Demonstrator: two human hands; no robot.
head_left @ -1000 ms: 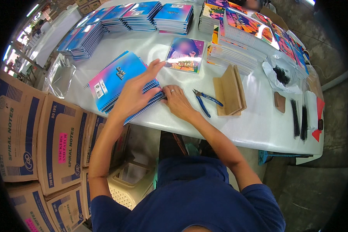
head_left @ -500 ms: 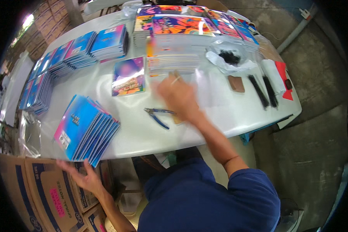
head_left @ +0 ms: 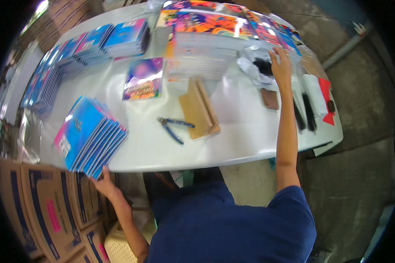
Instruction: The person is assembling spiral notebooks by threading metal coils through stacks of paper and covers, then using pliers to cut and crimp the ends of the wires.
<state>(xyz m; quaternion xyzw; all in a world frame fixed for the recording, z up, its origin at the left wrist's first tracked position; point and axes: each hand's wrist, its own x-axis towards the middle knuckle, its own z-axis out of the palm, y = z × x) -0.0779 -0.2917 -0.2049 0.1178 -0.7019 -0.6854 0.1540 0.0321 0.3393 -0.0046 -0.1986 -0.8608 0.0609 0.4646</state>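
Note:
My left hand (head_left: 104, 183) is at the table's near left edge, touching the lower corner of a fanned stack of blue-and-pink spiral notebooks (head_left: 90, 133). Its thumb and fingers are apart; some fingertips are hidden by the stack. Raised over the right side, my right hand (head_left: 281, 65) is open with bent, spread fingers and nothing visible in it. Beside it lies a clear plastic bag (head_left: 249, 72) with small black pieces (head_left: 263, 66). Blue-handled pliers (head_left: 175, 127) rest mid-table, against a tan wooden or cardboard block (head_left: 204, 107).
A colourful notebook (head_left: 143, 79) lies left of a blurred stack of pages (head_left: 197, 65). Blue notebook stacks (head_left: 126, 38) line the far left, colourful covers (head_left: 215, 23) the back. A brown block (head_left: 270, 99) and black coils (head_left: 309, 111) lie right. Cartons (head_left: 52, 210) stand below left.
My right hand has swung from mid-table to the right, up to the plastic bag, uncovering the tan block. My left hand's fingers have drawn in against the notebook stack's corner.

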